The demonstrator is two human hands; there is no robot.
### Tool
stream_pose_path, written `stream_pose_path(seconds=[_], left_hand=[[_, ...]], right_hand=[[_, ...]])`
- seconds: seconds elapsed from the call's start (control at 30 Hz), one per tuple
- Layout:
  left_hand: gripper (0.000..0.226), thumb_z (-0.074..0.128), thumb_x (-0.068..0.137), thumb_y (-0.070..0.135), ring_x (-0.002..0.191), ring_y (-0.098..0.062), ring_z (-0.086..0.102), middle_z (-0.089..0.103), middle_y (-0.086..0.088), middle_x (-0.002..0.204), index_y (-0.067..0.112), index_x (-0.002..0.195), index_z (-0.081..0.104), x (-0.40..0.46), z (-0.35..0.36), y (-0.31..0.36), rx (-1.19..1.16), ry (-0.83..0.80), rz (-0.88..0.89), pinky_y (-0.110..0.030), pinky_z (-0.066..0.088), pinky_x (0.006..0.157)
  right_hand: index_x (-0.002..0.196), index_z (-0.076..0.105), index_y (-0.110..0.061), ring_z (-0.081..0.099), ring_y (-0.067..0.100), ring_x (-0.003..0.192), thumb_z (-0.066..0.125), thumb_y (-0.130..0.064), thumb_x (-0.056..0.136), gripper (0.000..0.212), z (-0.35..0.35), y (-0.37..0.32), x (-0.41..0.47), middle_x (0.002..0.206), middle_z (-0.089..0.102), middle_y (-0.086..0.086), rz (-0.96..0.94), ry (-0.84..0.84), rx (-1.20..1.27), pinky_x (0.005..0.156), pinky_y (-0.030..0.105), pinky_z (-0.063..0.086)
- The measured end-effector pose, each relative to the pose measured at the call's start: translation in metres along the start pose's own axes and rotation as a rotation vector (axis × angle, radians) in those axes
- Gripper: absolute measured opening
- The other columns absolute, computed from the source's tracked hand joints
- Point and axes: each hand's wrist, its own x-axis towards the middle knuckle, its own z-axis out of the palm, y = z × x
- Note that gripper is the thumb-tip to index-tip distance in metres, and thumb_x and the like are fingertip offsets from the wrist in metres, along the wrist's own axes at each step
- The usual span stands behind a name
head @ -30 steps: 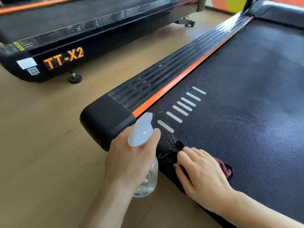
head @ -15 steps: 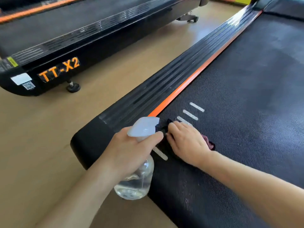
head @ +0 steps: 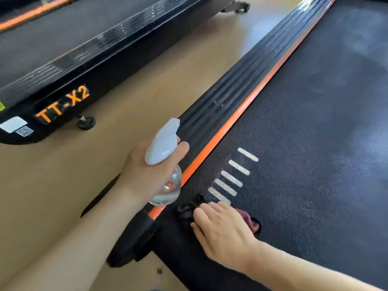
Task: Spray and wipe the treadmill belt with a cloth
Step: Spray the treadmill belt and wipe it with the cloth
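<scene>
Head view, single frame. The person leans over the rear corner of a treadmill; both forearms enter from the bottom edge.

Left hand (head: 150, 173): fingers curled around the neck of a clear spray bottle (head: 168, 164), index finger up front by the pale trigger head. The bottle is held upright above the ribbed black side rail (head: 231, 95), nozzle aimed forward along the deck. A little clear liquid shows in its rounded base. I cannot tell whether the trigger is squeezed.

Right hand (head: 222, 229): palm down, fingers straight and close together, pressing flat on a dark cloth (head: 186, 211). The cloth lies bunched on the treadmill belt (head: 304, 164) near the belt's left rear corner, just beside the orange strip (head: 237, 116) that borders the belt. Dark folds stick out past the fingertips on the left; a reddish fold shows past the hand on the right.

Belt: black, woven texture. A row of short white bars (head: 233, 179) is printed on it; the nearest bar touches the fingertips. Paler, hazy patches show further up the belt.

Surroundings: a tan floor (head: 52, 196); a second treadmill (head: 84, 66) at upper left, well apart, with "TT-X2" in orange letters and a white label on its frame.
</scene>
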Motion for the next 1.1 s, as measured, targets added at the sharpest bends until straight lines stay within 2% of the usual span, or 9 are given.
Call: stream_pose_path(seconds=[0.1, 0.2, 0.27, 0.33, 0.5, 0.63, 0.77, 0.97, 1.1], left_hand=[[0.02, 0.073, 0.091, 0.046, 0.074, -0.005, 0.062, 0.063, 0.013, 0.076, 0.034, 0.106, 0.071, 0.01, 0.001, -0.009, -0.038, -0.011, 0.087, -0.023, 0.047, 0.076], [0.019, 0.078, 0.07, 0.041, 0.063, -0.009, 0.062, 0.062, 0.007, 0.07, 0.031, 0.085, 0.073, 0.049, 0.0, -0.051, -0.04, 0.062, 0.014, -0.032, 0.055, 0.074], [0.026, 0.07, 0.05, 0.04, 0.056, -0.006, 0.06, 0.062, 0.004, 0.064, 0.028, 0.073, 0.066, 0.085, 0.004, -0.1, -0.014, -0.032, 0.032, -0.038, 0.061, 0.084], [0.02, 0.066, 0.056, 0.038, 0.063, 0.002, 0.062, 0.061, 0.008, 0.067, 0.033, 0.075, 0.061, 0.088, 0.013, -0.111, 0.018, -0.052, 0.111, -0.029, 0.058, 0.092], [0.025, 0.065, 0.087, 0.039, 0.082, -0.002, 0.069, 0.071, 0.008, 0.078, 0.017, 0.09, 0.076, 0.05, 0.016, -0.041, -0.047, -0.014, 0.367, -0.004, 0.048, 0.072], [0.027, 0.061, 0.089, 0.037, 0.081, -0.001, 0.069, 0.073, 0.008, 0.088, 0.014, 0.093, 0.075, 0.068, 0.019, -0.047, -0.11, -0.104, 0.474, -0.004, 0.048, 0.076], [0.022, 0.061, 0.088, 0.034, 0.082, 0.006, 0.07, 0.073, 0.015, 0.095, 0.019, 0.096, 0.074, 0.078, 0.017, -0.049, -0.161, -0.21, 0.564, -0.002, 0.047, 0.076], [0.017, 0.063, 0.088, 0.027, 0.076, 0.012, 0.067, 0.072, 0.03, 0.084, 0.013, 0.089, 0.073, 0.079, 0.02, -0.051, -0.191, -0.248, 0.631, 0.001, 0.044, 0.07], [0.008, 0.064, 0.088, 0.028, 0.068, 0.009, 0.066, 0.069, 0.029, 0.073, 0.023, 0.083, 0.068, 0.079, 0.018, -0.05, -0.227, -0.258, 0.603, 0.0, 0.044, 0.066]], right_hand=[[0.081, 0.043, -0.019, 0.049, 0.022, 0.066, 0.048, -0.027, 0.098, 0.019, -0.004, 0.045, 0.028, 0.076, 0.051, -0.001, -0.008, -0.007, -0.067, 0.064, 0.037, 0.044], [0.083, 0.044, -0.018, 0.056, 0.026, 0.069, 0.048, -0.024, 0.097, 0.016, -0.006, 0.098, 0.079, 0.077, 0.054, 0.001, 0.368, 0.123, -0.108, 0.066, 0.039, 0.043], [0.082, 0.041, -0.019, 0.055, 0.026, 0.07, 0.051, -0.023, 0.095, 0.017, 0.009, 0.097, 0.088, 0.077, 0.055, 0.001, 0.506, 0.185, -0.162, 0.067, 0.039, 0.041], [0.08, 0.035, -0.022, 0.052, 0.025, 0.069, 0.054, -0.022, 0.094, 0.024, 0.014, 0.087, 0.087, 0.076, 0.052, 0.0, 0.56, 0.235, -0.168, 0.067, 0.038, 0.039], [0.08, 0.031, -0.026, 0.049, 0.02, 0.067, 0.05, -0.027, 0.095, 0.024, 0.006, 0.036, 0.06, 0.075, 0.048, -0.005, 0.603, 0.197, -0.151, 0.064, 0.034, 0.039], [0.079, 0.038, -0.025, 0.047, 0.02, 0.065, 0.053, -0.032, 0.092, 0.021, 0.017, -0.028, 0.02, 0.074, 0.045, -0.004, 0.506, 0.169, -0.128, 0.063, 0.033, 0.036], [0.08, 0.042, -0.024, 0.048, 0.02, 0.067, 0.047, -0.035, 0.097, 0.021, 0.011, -0.004, 0.019, 0.077, 0.047, -0.004, 0.379, 0.108, -0.213, 0.063, 0.034, 0.042], [0.084, 0.048, -0.016, 0.059, 0.03, 0.073, 0.046, -0.028, 0.093, 0.015, 0.005, 0.095, 0.066, 0.081, 0.058, 0.005, 1.028, 0.332, -0.373, 0.066, 0.042, 0.048], [0.082, 0.046, -0.019, 0.058, 0.026, 0.07, 0.045, -0.03, 0.092, 0.015, 0.012, 0.046, 0.066, 0.078, 0.056, 0.002, 0.931, 0.318, -0.366, 0.064, 0.039, 0.047]])
